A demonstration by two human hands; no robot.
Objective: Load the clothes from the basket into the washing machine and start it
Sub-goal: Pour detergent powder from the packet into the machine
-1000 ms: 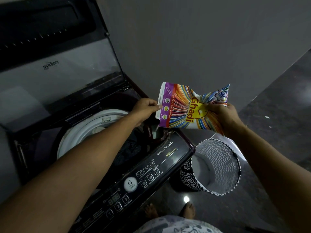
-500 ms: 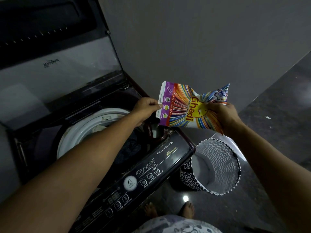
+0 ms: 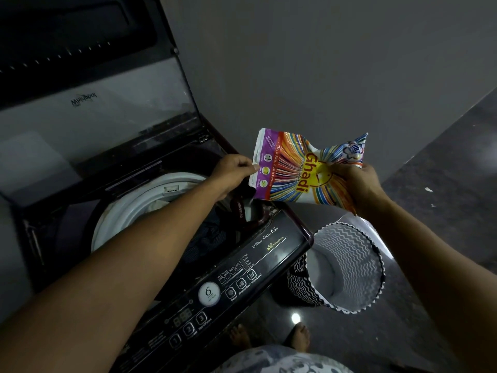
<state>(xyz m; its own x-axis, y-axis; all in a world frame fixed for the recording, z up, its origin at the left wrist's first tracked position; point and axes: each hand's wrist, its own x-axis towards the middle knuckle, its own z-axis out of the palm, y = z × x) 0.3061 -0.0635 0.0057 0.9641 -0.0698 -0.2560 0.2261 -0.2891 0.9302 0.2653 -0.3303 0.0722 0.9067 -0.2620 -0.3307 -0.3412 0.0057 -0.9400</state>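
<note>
Holding one detergent packet (image 3: 291,168): left hand (image 3: 233,171) pinches, right hand (image 3: 359,184) clutches.

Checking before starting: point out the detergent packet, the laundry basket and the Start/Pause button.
detergent packet (image 3: 306,170), head view, middle of printed front.
laundry basket (image 3: 352,261), head view, inner zigzag wall.
Start/Pause button (image 3: 201,318), head view, key marked 3.

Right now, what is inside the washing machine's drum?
Dark patterned clothes lie in the drum, with a pale piece near its white rim. The left forearm crosses the opening and covers the rest, so how full it is cannot be seen.
</note>
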